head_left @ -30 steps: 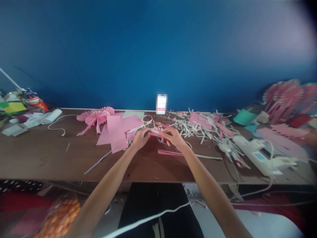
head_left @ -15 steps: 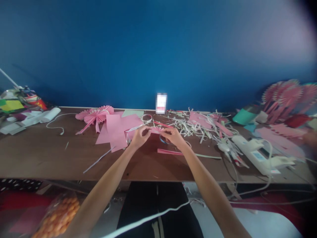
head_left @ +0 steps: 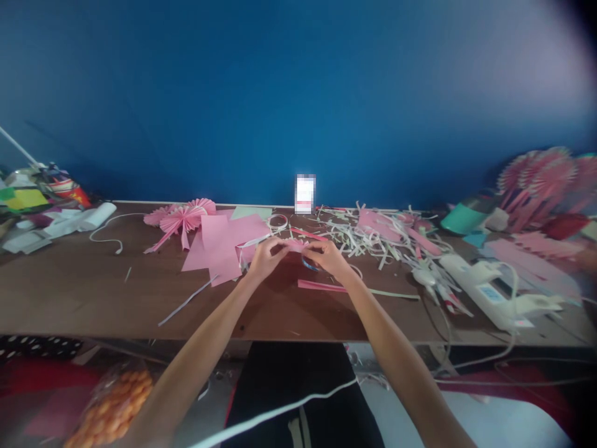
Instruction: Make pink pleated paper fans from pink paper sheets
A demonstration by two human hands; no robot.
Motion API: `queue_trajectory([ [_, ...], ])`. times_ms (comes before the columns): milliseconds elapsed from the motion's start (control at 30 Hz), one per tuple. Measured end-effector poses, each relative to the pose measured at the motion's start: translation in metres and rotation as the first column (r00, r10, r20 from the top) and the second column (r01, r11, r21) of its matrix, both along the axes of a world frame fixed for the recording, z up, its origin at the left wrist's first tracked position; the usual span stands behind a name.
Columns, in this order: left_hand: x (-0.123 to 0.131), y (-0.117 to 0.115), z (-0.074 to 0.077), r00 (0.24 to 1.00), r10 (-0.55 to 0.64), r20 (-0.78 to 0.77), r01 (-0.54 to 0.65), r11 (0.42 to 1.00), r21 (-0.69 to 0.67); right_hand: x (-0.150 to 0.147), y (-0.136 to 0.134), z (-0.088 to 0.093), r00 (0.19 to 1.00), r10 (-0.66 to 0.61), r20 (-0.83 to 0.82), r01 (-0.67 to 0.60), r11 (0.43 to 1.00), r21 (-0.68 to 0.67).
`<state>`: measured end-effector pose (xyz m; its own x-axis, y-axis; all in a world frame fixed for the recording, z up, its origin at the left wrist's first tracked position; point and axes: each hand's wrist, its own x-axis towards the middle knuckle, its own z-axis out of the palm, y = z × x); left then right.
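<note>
Between my two hands, above the table, is a small piece of pleated pink paper [head_left: 295,246]. My left hand [head_left: 267,257] pinches its left end with thumb and fingers. The right end is pinched by my right hand [head_left: 325,257]. Just below the paper, a blue ring-shaped thing [head_left: 310,264] lies on the table, partly hidden by my right hand. A folded pink strip [head_left: 319,285] lies under my right wrist. To the left of my left hand are several pink paper sheets [head_left: 219,242].
Finished pink paper fans [head_left: 184,218] lie left, with more fans [head_left: 541,177] at far right. White paper scraps [head_left: 368,239] cover the right back. A white power strip [head_left: 485,292] with cables sits right. A blurred phone-like screen [head_left: 305,194] leans on the blue wall.
Both hands stay almost in place, still pinching the pleated pink paper. The whole view has shifted very slightly.
</note>
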<state>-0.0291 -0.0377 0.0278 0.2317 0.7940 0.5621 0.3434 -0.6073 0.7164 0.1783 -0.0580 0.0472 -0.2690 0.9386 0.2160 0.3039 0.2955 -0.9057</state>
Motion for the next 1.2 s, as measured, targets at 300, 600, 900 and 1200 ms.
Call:
queue_trajectory([
  [300,-0.001,0.0,-0.001,1.0,-0.01,-0.006,0.01,1.0,-0.018,-0.001,0.0,0.001,0.999,-0.011,0.048,0.008,0.998,0.06],
  [600,0.0,-0.001,0.002,1.0,0.021,-0.019,-0.021,0.999,-0.029,-0.002,0.002,-0.003,0.995,-0.06,0.077,0.055,0.996,0.067],
  [900,0.0,0.0,-0.004,0.998,0.052,-0.024,-0.051,0.998,0.026,0.001,0.0,-0.003,0.99,-0.083,0.112,0.09,0.994,-0.059],
  [1200,0.0,0.006,-0.009,0.988,0.146,-0.042,-0.141,0.985,0.104,0.003,0.003,-0.002,0.964,-0.17,0.205,0.165,0.985,0.042],
])
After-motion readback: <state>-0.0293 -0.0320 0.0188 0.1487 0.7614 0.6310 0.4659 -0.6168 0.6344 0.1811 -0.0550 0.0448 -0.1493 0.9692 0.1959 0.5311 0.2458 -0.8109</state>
